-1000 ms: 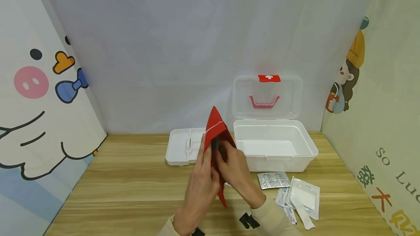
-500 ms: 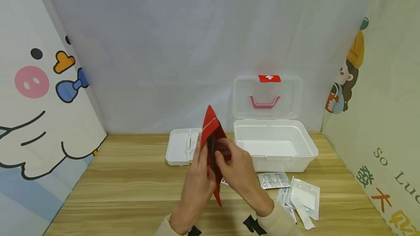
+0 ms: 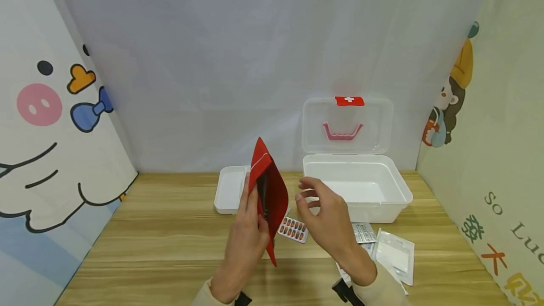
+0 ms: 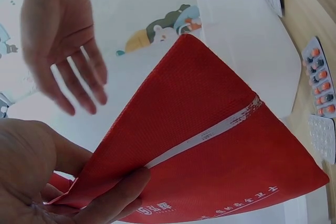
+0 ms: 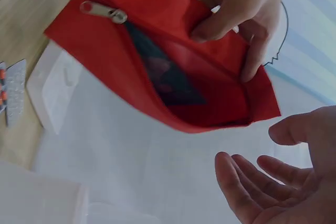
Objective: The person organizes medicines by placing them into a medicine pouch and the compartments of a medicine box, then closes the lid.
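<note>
My left hand (image 3: 248, 242) grips a red zippered pouch (image 3: 279, 195) by one side and holds it upright above the table. Its mouth gapes, and a zipper pull (image 5: 102, 12) hangs at one end in the right wrist view. Inside the pouch lies a dark, thin, flat item (image 5: 167, 74). White lettering and a white stripe (image 4: 205, 134) mark its outer face in the left wrist view. To the right of the pouch is my right hand (image 3: 333, 221), apart from it, fingers loosely bent and holding nothing. A blister pack of orange and dark capsules (image 3: 293, 229) lies between the hands.
A white first-aid box (image 3: 357, 212) stands at the back right, its clear lid (image 3: 374, 129) raised. Left of it is a white tray (image 3: 229, 192), partly behind the pouch. Silver blister pack (image 3: 364, 233) and clear packets (image 3: 403, 254) lie in front of the box, partly behind my right arm.
My right hand has come out of the pouch and moved right. My left hand has shifted the pouch slightly left, uncovering the capsule blister pack.
</note>
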A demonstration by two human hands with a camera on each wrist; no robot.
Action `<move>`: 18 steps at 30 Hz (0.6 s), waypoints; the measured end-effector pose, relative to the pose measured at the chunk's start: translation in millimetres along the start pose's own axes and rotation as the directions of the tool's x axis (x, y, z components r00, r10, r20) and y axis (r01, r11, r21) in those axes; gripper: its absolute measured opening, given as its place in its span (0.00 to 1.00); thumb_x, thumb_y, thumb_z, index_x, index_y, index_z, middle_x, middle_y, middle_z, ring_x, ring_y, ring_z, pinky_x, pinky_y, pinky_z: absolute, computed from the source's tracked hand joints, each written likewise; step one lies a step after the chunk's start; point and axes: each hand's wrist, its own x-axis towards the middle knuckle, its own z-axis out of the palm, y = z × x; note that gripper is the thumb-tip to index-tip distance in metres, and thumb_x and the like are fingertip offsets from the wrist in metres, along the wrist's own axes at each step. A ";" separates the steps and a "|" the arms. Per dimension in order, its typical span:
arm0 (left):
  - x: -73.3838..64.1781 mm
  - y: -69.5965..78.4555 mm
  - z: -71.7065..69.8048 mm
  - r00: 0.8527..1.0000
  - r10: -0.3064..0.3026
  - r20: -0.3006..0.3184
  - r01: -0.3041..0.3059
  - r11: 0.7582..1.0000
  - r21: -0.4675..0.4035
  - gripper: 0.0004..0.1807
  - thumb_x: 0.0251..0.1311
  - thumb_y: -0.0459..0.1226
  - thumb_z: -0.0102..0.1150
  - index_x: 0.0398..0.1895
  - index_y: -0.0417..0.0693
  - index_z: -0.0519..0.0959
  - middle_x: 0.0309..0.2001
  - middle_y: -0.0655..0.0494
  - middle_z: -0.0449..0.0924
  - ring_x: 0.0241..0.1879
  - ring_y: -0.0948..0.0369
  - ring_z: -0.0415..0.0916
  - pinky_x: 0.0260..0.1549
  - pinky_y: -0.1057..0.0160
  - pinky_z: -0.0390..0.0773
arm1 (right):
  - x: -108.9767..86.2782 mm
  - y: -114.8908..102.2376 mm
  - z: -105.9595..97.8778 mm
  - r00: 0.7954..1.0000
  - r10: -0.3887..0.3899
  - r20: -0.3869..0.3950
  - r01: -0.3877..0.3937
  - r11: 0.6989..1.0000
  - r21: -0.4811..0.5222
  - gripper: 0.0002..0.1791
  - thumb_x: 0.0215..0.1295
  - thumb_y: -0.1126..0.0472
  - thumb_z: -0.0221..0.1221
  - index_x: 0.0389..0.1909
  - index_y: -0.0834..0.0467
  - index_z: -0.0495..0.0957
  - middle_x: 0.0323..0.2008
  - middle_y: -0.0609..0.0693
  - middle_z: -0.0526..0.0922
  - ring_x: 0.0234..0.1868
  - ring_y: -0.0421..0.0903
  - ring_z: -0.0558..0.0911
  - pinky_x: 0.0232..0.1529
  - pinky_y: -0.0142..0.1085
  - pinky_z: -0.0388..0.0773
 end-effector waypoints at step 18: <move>0.0 -9.3 -9.4 0.999 -0.033 -0.019 0.033 0.999 0.027 0.53 0.48 0.15 0.55 0.79 0.49 0.49 0.79 0.54 0.49 0.49 0.51 0.79 0.34 0.62 0.83 | -13.0 38.1 31.4 0.914 0.244 0.325 -0.160 0.951 -0.263 0.30 0.58 0.58 0.66 0.62 0.64 0.73 0.56 0.60 0.81 0.56 0.58 0.81 0.56 0.52 0.76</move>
